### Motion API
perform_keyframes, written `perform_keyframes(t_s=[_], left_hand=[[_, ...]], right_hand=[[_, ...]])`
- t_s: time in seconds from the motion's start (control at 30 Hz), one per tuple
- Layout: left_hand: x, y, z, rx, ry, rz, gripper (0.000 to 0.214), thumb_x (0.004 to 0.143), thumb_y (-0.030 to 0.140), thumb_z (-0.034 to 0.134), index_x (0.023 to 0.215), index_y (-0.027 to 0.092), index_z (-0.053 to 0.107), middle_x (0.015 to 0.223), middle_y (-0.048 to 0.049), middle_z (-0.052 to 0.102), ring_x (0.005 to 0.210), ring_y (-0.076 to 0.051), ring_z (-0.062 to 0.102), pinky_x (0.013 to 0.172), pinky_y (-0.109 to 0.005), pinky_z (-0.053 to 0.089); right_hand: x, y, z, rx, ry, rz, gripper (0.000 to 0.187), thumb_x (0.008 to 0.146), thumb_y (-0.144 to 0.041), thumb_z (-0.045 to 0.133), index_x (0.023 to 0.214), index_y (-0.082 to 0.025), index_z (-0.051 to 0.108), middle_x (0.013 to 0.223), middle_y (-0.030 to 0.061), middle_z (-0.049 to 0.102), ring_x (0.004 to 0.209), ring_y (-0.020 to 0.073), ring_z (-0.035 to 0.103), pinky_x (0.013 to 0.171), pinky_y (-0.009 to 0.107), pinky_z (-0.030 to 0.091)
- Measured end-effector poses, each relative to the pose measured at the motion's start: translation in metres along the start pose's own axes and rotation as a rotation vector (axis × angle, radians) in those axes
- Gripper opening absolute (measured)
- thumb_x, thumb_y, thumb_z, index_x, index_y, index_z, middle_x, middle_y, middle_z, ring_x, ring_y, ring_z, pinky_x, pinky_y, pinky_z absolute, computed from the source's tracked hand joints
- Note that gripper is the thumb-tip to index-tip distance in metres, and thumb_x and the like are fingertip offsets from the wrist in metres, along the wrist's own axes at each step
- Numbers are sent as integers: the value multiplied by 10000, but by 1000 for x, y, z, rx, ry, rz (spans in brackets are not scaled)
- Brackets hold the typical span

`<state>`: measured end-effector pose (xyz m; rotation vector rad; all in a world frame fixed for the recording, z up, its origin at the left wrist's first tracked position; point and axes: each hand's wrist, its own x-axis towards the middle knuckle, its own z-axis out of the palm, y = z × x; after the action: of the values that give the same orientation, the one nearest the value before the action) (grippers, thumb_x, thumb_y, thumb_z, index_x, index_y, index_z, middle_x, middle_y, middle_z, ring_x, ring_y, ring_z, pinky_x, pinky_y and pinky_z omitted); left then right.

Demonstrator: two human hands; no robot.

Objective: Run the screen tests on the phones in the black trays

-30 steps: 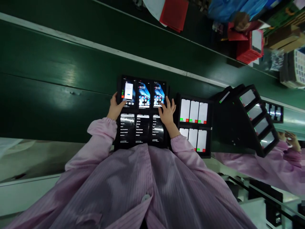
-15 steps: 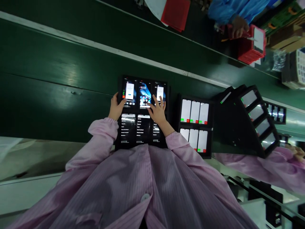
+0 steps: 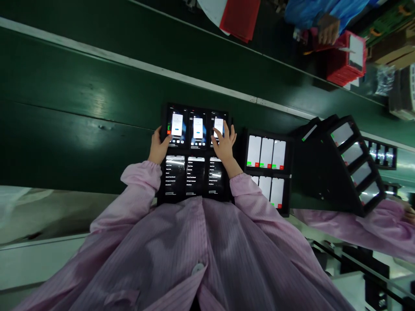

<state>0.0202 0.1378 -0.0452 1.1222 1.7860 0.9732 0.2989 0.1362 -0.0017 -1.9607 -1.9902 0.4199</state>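
A black tray (image 3: 162,181) in front of me holds two rows of three lit phones. My left hand (image 3: 158,147) grips the tray's left edge, thumb resting on the far-left phone (image 3: 176,126). My right hand (image 3: 223,144) has its fingers spread over the far-right phone (image 3: 218,124), a fingertip touching its screen. The far-middle phone (image 3: 197,128) shows a white pop-up, as do the two beside it. The near row of phones (image 3: 194,175) shows dark menu lists.
A second black tray (image 3: 288,172) of white-screened phones sits to the right on the green conveyor belt (image 3: 81,108). More trays (image 3: 353,164) are tilted beyond it. Another person's pink sleeve (image 3: 372,233) is at the right. Red bins (image 3: 343,60) and someone's hand lie across the belt.
My right hand moved from the far-right phone to the middle one and back to the far-right. The middle and right phones changed from home screens to white pop-ups. The left hand stayed put.
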Motion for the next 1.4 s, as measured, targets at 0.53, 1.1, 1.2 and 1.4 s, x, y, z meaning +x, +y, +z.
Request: perform_keyframes(t_s=[0.53, 1.1, 1.2, 1.4], left_hand=[[5, -6, 0, -34, -50, -3, 564, 882, 470, 679, 1393, 268, 552, 1441, -114, 608, 1406, -284, 541, 1238, -473, 375], [47, 11, 14, 34, 108, -71, 356, 819, 422, 752, 1062, 239, 568, 1237, -134, 584, 1382, -360, 491, 1267, -520, 326], [44, 25, 14, 67, 136, -85, 267, 868, 413, 695, 1035, 240, 580, 1210, -127, 605, 1372, -328, 505, 1255, -470, 344], [60, 45, 27, 39, 166, -94, 214, 887, 356, 675, 1039, 231, 592, 1218, -133, 621, 1362, -330, 518, 1253, -498, 334]], right_hand=[[17, -64, 5, -49, -192, -208, 389, 1076, -493, 470, 1324, -308, 705, 1738, 5, 309, 1636, 406, 83, 1272, 725, 139], [-8, 5, -7, 12, 14, -87, 413, 1078, -414, 419, 1364, -250, 670, 1653, 109, 434, 1588, 316, 264, 1289, 576, 256], [-3, 3, -2, 17, 41, -95, 391, 1074, -416, 432, 1351, -271, 668, 1647, 99, 441, 1587, 320, 264, 1277, 611, 252], [12, 5, -1, -47, 90, 27, 410, 1072, -437, 412, 1385, -287, 632, 1692, 101, 361, 1615, 378, 161, 1225, 773, 168]])
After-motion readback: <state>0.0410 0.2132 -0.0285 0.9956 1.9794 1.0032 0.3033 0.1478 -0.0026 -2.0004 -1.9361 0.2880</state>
